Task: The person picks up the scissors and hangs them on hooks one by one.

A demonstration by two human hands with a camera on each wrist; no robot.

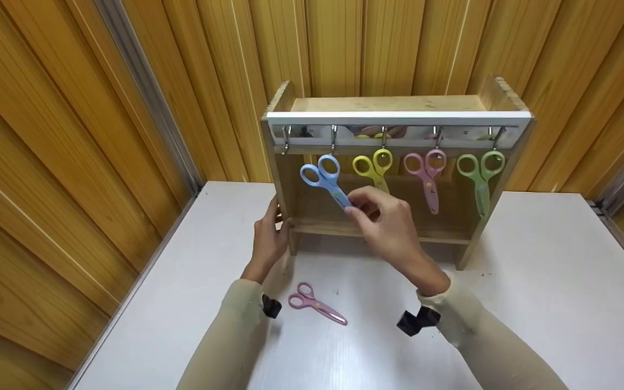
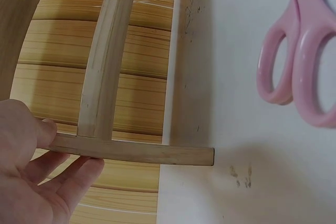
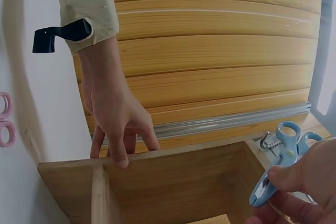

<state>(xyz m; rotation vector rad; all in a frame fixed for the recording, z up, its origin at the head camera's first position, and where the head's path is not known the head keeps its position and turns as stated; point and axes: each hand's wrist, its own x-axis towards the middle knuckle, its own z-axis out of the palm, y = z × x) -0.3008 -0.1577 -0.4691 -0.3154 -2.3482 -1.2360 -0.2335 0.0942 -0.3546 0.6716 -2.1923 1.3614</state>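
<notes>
My right hand (image 1: 390,225) pinches the blade end of light blue scissors (image 1: 324,176). Their finger loops point up, just below the second hook (image 1: 334,140) from the left; whether a loop sits on that hook I cannot tell. My left hand (image 1: 270,238) grips the left side panel of a wooden rack (image 1: 382,233), thumb and fingers on either side of the board, as the left wrist view shows. Yellow scissors (image 1: 374,165), pink scissors (image 1: 426,173) and green scissors (image 1: 481,176) hang from hooks to the right. Other pink scissors (image 1: 316,304) lie on the white table.
The leftmost hook (image 1: 286,140) carries nothing. A metal strip (image 1: 398,115) runs along the rack's upper front. Wood-panelled walls (image 1: 333,43) stand behind and to the left of the table (image 1: 198,303). Black wrist cameras (image 1: 417,320) sit on both sleeves.
</notes>
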